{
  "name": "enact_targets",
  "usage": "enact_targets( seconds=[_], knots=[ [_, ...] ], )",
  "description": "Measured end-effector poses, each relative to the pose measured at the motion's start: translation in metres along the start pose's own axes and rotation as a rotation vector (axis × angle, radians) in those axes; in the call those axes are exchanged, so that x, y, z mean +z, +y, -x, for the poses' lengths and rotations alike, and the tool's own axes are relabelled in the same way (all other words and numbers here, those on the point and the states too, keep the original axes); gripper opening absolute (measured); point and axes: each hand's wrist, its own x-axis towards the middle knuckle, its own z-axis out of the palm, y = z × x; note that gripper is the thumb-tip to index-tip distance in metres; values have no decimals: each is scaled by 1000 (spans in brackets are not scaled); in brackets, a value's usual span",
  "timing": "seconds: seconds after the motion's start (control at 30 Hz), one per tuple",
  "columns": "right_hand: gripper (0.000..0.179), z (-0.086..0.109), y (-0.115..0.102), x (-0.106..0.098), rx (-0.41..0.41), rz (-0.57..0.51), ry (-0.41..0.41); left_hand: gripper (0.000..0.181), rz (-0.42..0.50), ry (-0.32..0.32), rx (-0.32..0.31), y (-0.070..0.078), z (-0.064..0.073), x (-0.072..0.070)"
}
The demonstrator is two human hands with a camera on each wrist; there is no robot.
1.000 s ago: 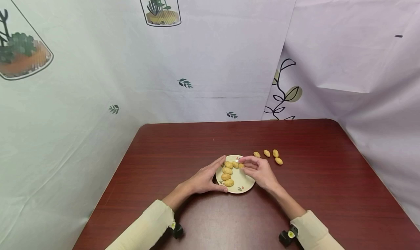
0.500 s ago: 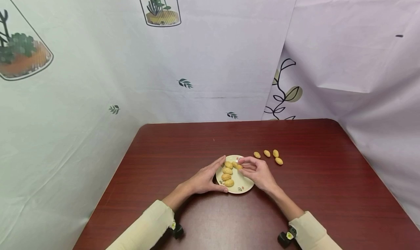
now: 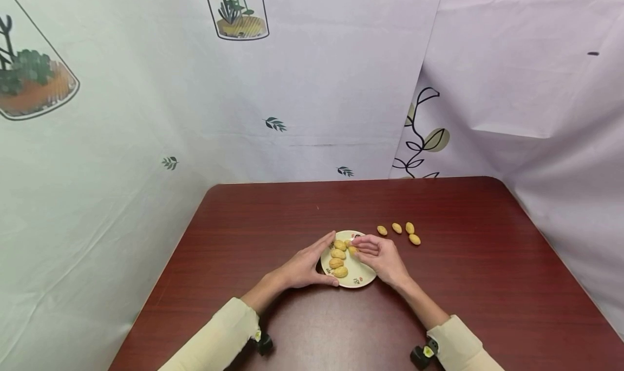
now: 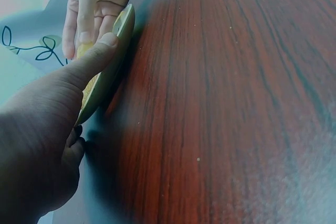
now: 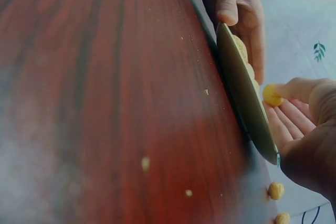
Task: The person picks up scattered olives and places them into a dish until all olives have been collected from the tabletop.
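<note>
A cream saucer-like plate (image 3: 358,280) with small printed motifs rests on the table. My left hand (image 3: 303,265) grips its left side, thumb over the near rim and fingers along the far left. Several yellow-tan peanuts in shell (image 3: 336,263) form a column on the plate's left half, and another peanut (image 3: 348,243) lies to the right of the top one, partly covered. Over the plate, my right hand (image 3: 382,257) pinches a peanut (image 5: 272,95) between thumb and fingers. That peanut is close beside the others, above the plate's surface in the right wrist view.
Several loose peanuts (image 3: 410,228) lie on the dark red wooden table (image 3: 273,214) beyond the plate, to the right. Tiny crumbs (image 5: 146,163) dot the tabletop. A printed fabric backdrop (image 3: 312,89) rises behind the table and at both sides.
My right hand has moved slightly left with the pinched peanut, bringing it closer to the peanuts on the plate. My left hand stays at the rim.
</note>
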Motion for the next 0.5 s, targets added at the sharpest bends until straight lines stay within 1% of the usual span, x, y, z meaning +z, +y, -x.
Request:
enact_targets(
  seconds=[0.1,0.27,0.5],
  knots=[
    [25,0,-2,1,-1,17,4,120,2,1,0,0,0,0],
    [24,0,-2,1,24,54,15,120,1,1,0,-1,0,1],
    [24,1,-1,2,32,49,17,120,5,2,1,-1,0,0]
  ],
)
